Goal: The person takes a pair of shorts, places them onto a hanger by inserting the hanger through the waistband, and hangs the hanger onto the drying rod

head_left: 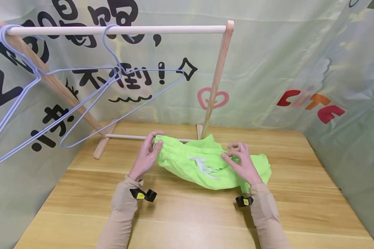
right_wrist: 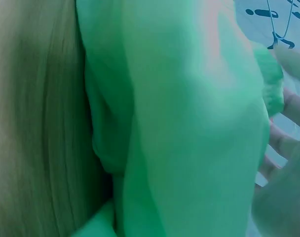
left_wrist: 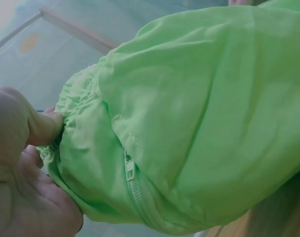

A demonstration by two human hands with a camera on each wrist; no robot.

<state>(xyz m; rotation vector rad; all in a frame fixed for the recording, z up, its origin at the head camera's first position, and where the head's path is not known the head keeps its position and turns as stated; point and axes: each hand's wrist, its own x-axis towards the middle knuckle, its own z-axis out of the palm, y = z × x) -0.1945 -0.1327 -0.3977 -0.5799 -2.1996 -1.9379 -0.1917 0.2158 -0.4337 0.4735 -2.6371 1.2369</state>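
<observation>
Bright green shorts (head_left: 187,155) with a gathered elastic waistband and a white drawstring (head_left: 202,166) are held up over the table. At the waistband's left end, my left hand (head_left: 146,155) grips the fabric, thumb on the near side. The left wrist view shows that thumb pressing the elastic (left_wrist: 81,98) beside a pocket zipper (left_wrist: 130,168). Farther right, my right hand (head_left: 241,164) pinches the fabric between curled thumb and fingers. Green cloth fills most of the right wrist view, with the right fingers (right_wrist: 290,106) at its edge. The shorts' right part droops in folds below this hand.
A wooden rack (head_left: 216,76) stands behind the shorts, its base on the wooden table (head_left: 187,221). Blue wire hangers (head_left: 121,71) hang from its white top rod (head_left: 174,30) at the left. A printed cloth backdrop (head_left: 268,62) surrounds the table.
</observation>
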